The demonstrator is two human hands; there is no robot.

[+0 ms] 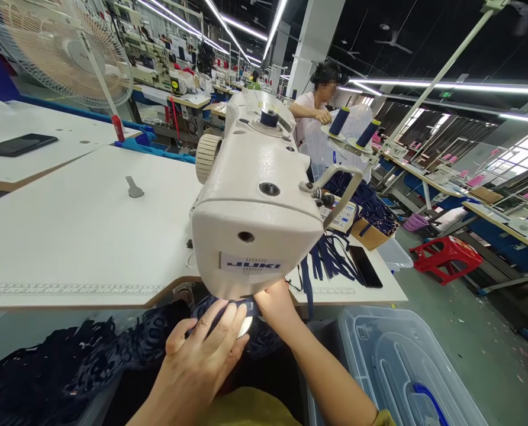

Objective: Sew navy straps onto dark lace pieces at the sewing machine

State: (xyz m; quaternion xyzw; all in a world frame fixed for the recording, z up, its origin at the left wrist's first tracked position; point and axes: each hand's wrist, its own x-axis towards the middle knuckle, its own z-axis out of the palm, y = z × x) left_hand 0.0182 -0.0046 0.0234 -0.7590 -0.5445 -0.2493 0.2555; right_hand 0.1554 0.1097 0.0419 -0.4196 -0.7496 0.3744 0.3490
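A white JUKI sewing machine (255,231) stands right in front of me, its head over the work. My left hand (208,349) grips a navy fabric band (251,306) just below the machine head, fingers pressed together across it. A bright patch of light falls beside the fingertips. My right hand (275,305) reaches in beside the band from the right; its fingers are hidden behind the machine head. The needle area is also hidden. A heap of navy lace-like fabric (95,355) trails from the left towards my left hand.
White tabletop (68,236) with a grey metal piece (134,188) lies left. On the right are navy strips (330,254), a phone (365,266), a cardboard box (373,234) and a lidded plastic bin (406,367). Behind the machine, a person (311,109) handles clear plastic. A fan (68,53) stands back left.
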